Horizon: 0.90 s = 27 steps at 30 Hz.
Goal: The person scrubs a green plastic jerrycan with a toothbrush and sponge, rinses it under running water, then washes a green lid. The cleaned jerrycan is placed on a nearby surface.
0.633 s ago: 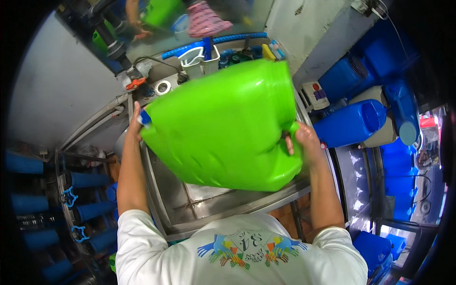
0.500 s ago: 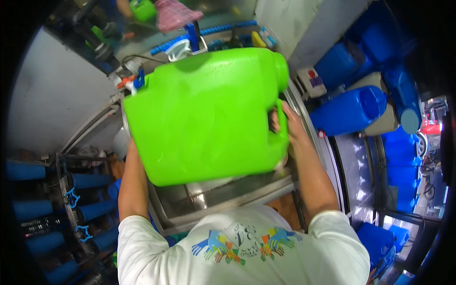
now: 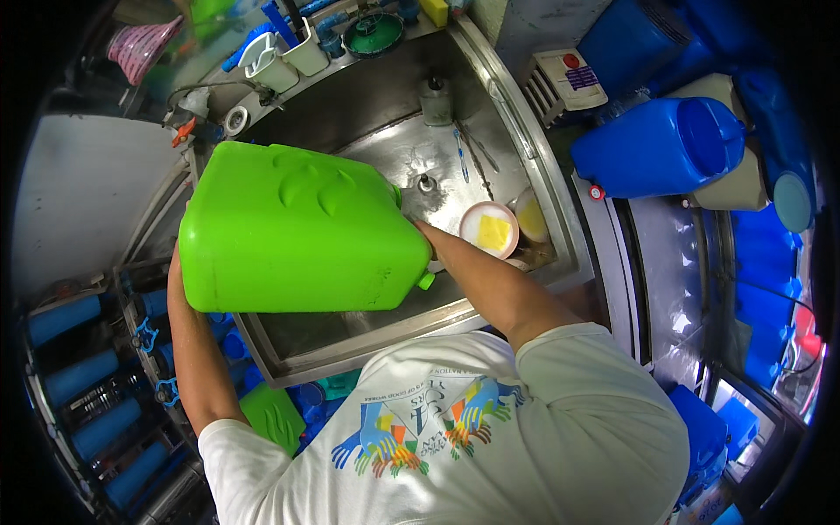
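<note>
A bright green plastic jerrycan (image 3: 297, 236) is held tilted on its side over the left part of a stainless steel sink (image 3: 350, 140). My left hand (image 3: 182, 236) supports it from its left side, the fingers hidden behind the can. My right hand (image 3: 423, 234) reaches to its right end, with the fingers out of sight behind it. A small green spout or cap (image 3: 426, 281) sticks out at its lower right corner. Right of the can, a pink-rimmed bowl (image 3: 470, 226) in the sink holds white suds and a yellow sponge (image 3: 494, 232).
A clear bottle (image 3: 435, 102) and a blue toothbrush (image 3: 460, 156) lie in the sink's far part. White holders (image 3: 304, 52) and a green strainer (image 3: 374, 35) line its back ledge. Blue jerrycans (image 3: 652, 144) stand at right, racked blue cylinders (image 3: 79, 376) at left, another green can (image 3: 271, 416) below.
The jerrycan has moved left and turned, showing its molded end face; its handle is now out of sight. The sink's right side, with the bowl and sponge, has come into view.
</note>
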### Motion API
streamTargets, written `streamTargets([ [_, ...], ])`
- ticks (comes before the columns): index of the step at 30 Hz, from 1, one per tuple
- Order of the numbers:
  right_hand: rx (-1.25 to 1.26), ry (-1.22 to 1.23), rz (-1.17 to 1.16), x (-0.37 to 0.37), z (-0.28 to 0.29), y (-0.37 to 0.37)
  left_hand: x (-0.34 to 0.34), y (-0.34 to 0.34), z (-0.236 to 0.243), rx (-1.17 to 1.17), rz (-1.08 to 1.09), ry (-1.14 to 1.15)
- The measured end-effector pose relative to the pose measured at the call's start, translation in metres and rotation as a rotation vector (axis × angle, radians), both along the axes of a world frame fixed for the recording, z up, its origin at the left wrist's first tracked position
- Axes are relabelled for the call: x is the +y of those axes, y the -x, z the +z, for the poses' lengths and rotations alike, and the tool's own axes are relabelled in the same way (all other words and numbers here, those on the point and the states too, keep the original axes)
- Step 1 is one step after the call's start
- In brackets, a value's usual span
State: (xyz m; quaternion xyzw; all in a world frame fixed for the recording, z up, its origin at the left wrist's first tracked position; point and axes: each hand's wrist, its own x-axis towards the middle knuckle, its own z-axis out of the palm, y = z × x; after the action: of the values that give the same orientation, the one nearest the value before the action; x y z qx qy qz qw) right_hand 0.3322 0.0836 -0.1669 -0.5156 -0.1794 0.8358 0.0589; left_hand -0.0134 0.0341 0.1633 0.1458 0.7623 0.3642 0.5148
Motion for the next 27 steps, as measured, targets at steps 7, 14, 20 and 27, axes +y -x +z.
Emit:
streamTargets([
  [7, -0.020, -0.060, 0.145, 0.027, 0.001, -0.009, 0.032, -0.045, 0.026, 0.341, -0.190, -0.211],
  [14, -0.075, -0.089, 0.318, 0.042, -0.018, -0.050, 0.154, -0.114, 0.041, 0.901, -0.694, -0.508],
  [20, -0.121, -0.057, 0.447, 0.035, -0.031, -0.081, 0.304, -0.191, 0.013, 1.655, -0.931, -0.910],
  [27, -0.117, -0.021, 0.498, 0.026, -0.047, -0.084, 0.338, -0.191, -0.007, 2.003, -1.121, -0.389],
])
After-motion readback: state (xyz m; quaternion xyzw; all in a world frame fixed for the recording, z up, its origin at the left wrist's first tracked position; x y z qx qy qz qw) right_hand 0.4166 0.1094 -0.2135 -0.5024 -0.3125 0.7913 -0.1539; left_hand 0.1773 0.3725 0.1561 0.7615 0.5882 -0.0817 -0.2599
